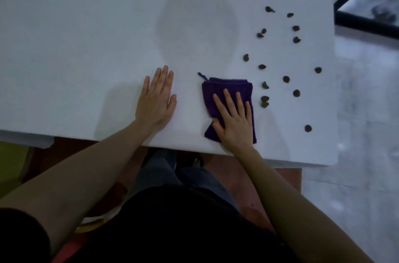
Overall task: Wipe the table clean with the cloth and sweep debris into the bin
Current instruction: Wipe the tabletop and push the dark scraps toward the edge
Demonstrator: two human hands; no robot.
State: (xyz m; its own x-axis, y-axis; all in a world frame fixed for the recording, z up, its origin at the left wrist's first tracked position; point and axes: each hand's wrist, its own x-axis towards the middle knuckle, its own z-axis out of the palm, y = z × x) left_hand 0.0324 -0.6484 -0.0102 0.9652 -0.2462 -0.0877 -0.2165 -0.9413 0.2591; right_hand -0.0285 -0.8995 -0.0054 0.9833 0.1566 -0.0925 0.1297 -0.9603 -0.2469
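Right hand: the right hand (234, 121) lies flat on the cloth (228, 94), near the front edge of the desk (86, 47). Its grip is loose, fingers straight and spread, pressing down and not curled round anything.
Left hand: the left hand (156, 98) lies flat on the bare desk, just beside the cloth. Its grip is loose too, and it holds nothing.
Cloth: purple, folded into a thick pad, with a small loop sticking out at its far left corner. It looks soft.
Bits: about 16 small dark brown bits (264, 85) lie spread over the right part of the desk, from close beside the cloth to far back. The nearest ones sit just to the right of the cloth.
Bin: a dark-framed box (345, 14) sits past the far right corner of the desk. I think this is the bin, but I cannot tell for sure.
Done: very little, I think. None of the bits look gathered into a pile.
Left to do: push all the bits to the right and off the desk into the bin, then wipe the rest.
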